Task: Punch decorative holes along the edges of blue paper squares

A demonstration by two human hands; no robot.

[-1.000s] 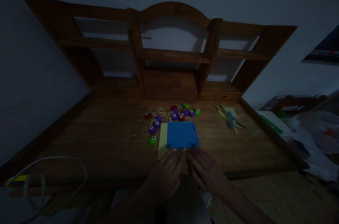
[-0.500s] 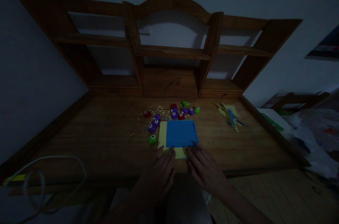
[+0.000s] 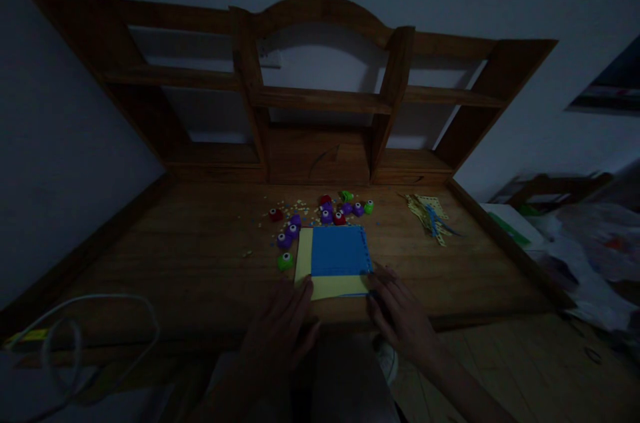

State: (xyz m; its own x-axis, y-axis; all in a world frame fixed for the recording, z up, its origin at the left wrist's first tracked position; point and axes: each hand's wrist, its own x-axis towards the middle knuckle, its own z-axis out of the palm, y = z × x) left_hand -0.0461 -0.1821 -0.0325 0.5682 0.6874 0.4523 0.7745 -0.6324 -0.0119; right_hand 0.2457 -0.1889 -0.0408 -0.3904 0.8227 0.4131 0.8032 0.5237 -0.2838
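Observation:
A yellow sheet of paper (image 3: 330, 288) lies near the desk's front edge. On top of it is a smaller blue sheet (image 3: 337, 251) with small cutouts along its right and lower edges. My left hand (image 3: 280, 324) rests at the yellow sheet's lower left corner, fingers stretched out and thumb apart. At the lower right corner, my right hand (image 3: 401, 313) touches the papers with its fingers extended. Neither hand grips anything visible. Behind and left of the papers sit several small purple, red and green gadgets with eye-like discs, such as a green one (image 3: 285, 261).
Tiny paper bits (image 3: 300, 208) are scattered among the gadgets. Yellow and blue perforated paper strips (image 3: 431, 215) lie in a pile to the right. A wooden shelf unit (image 3: 320, 100) rises at the desk's back. A pale cable (image 3: 100, 296) loops at the front left.
My hands have moved apart along the yellow sheet's lower edge, from its middle to the two corners, uncovering the yellow strip. The papers lie nearly where they were.

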